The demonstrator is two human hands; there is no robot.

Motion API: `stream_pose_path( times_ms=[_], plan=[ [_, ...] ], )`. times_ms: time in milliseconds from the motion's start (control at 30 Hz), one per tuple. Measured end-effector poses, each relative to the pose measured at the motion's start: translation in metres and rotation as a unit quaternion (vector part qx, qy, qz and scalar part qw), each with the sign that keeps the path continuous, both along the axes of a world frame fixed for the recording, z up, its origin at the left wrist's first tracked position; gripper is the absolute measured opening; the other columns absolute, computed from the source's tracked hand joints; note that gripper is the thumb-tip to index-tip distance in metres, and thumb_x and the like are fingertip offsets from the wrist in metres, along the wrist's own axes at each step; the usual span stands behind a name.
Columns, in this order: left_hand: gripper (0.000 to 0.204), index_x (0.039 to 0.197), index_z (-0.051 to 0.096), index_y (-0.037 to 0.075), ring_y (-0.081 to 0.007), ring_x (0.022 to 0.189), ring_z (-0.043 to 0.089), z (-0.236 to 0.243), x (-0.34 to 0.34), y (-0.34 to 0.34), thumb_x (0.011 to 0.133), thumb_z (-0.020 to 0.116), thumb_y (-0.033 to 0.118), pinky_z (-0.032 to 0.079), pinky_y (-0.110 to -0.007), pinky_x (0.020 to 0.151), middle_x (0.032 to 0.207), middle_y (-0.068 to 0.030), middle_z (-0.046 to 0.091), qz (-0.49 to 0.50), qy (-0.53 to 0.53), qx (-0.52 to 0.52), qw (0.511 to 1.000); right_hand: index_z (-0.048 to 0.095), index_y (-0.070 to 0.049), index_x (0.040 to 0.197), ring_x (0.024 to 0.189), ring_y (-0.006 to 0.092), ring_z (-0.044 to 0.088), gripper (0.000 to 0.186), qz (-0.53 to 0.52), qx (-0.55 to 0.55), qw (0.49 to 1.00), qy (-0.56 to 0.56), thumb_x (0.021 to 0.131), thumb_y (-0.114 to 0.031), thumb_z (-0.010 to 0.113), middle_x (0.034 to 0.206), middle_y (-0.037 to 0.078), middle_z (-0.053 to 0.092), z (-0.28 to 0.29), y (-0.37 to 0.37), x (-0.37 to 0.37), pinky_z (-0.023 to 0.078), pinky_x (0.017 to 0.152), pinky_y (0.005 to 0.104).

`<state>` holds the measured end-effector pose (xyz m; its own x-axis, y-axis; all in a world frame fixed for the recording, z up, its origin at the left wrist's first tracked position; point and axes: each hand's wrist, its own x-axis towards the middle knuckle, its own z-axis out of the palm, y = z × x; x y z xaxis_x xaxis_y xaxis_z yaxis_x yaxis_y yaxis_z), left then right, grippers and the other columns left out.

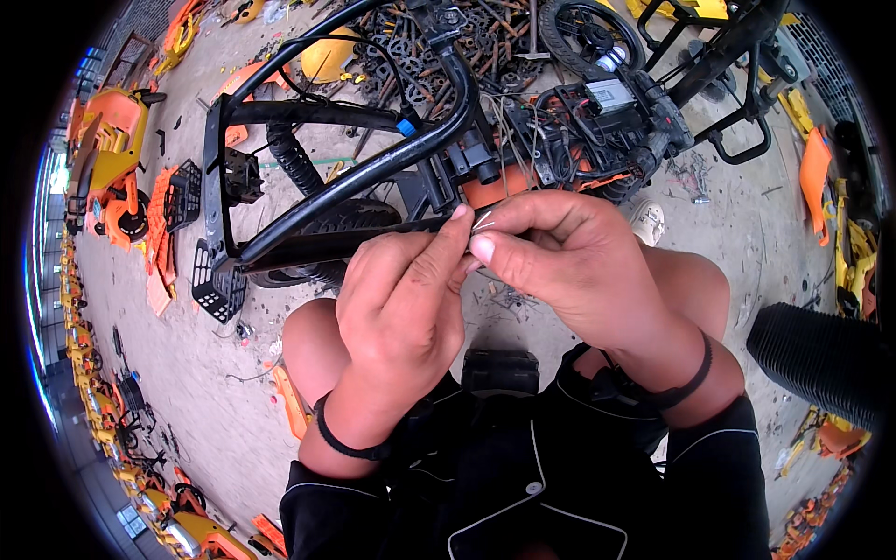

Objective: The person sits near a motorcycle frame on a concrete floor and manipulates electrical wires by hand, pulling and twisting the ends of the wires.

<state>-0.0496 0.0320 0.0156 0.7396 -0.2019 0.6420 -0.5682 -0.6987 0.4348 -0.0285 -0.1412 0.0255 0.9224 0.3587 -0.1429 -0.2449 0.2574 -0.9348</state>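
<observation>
In front of my lap both hands meet fingertip to fingertip. Between them shows a bit of thin, pale, shiny wire (483, 222); most of it is hidden by my fingers. My right hand (583, 261) pinches it between thumb and forefinger. My left hand (401, 289) is closed, its fingertips against the right ones, and what it grips is covered. Just beyond the hands lies a black tubular vehicle frame (359, 180), tilted. To its right a tangle of cables and electrical parts (597, 121) sits on an orange panel (499, 187).
A heap of rusty metal parts (420, 56) covers the floor ahead, beside a small wheel (590, 37). A hammer (533, 42) lies by it. A yellow helmet-like shell (327, 61) is at the upper left. A black ribbed object (821, 364) stands at right. Orange and yellow vehicles line the left.
</observation>
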Motion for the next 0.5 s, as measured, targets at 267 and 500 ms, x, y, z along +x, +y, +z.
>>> stream_pose_path(
  times_ms=[267,500],
  plan=[
    [0.046,0.113,0.073,0.002,-0.0213,0.068,0.059,-0.0009,-0.0013,-0.0012,0.068,0.079,-0.003,0.049,-0.032,0.062,0.078,-0.0062,0.061,0.019,0.011,0.006,1.000,0.067,0.004,0.108,0.091,0.0117,0.066,0.014,0.021,-0.044,0.998,0.026,0.094,0.002,0.065,0.099,0.006,0.070,0.0037,-0.0018,0.0016,0.054,0.081,0.0241],
    [0.037,0.114,0.073,0.003,-0.0202,0.067,0.060,0.0010,0.0004,0.0003,0.077,0.078,0.000,0.050,-0.030,0.063,0.079,-0.0079,0.063,0.015,0.065,-0.054,0.996,0.068,0.003,0.109,0.092,0.0083,0.064,0.015,0.010,-0.004,1.000,-0.007,0.094,-0.001,0.066,0.099,0.005,0.069,-0.0017,0.0011,0.0024,0.052,0.078,0.0224]
  ],
)
